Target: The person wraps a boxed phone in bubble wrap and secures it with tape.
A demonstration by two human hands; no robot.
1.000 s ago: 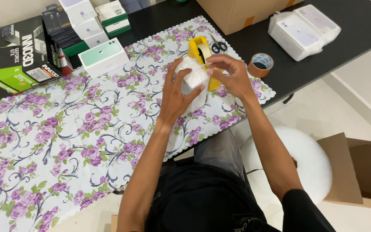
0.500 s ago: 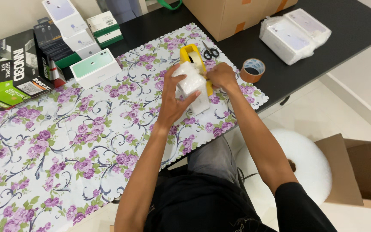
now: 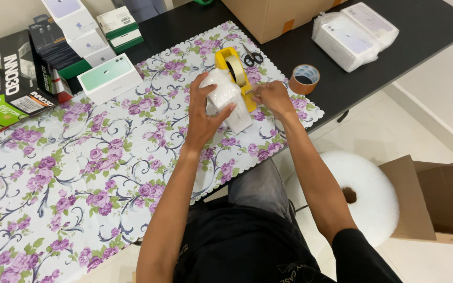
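- A bubble-wrapped parcel (image 3: 226, 99) is gripped by the left hand (image 3: 205, 112), fingers (image 3: 225, 111) curled around it, forearm stretched forward over the floral cloth (image 3: 79, 173).
- The right hand (image 3: 272, 97) is pinched at the yellow tape dispenser (image 3: 235, 73), just beside the parcel.
- Both are held near the bench's (image 3: 394, 57) front edge; a brown tape roll (image 3: 304, 78) lies close by.

Bare forearms, no watch or rings visible on left hand (image 3: 203, 118) or right hand (image 3: 272, 97). Short black sleeve at right upper arm. Black top with faint pale lettering near hem. Grey trousers over the knee.
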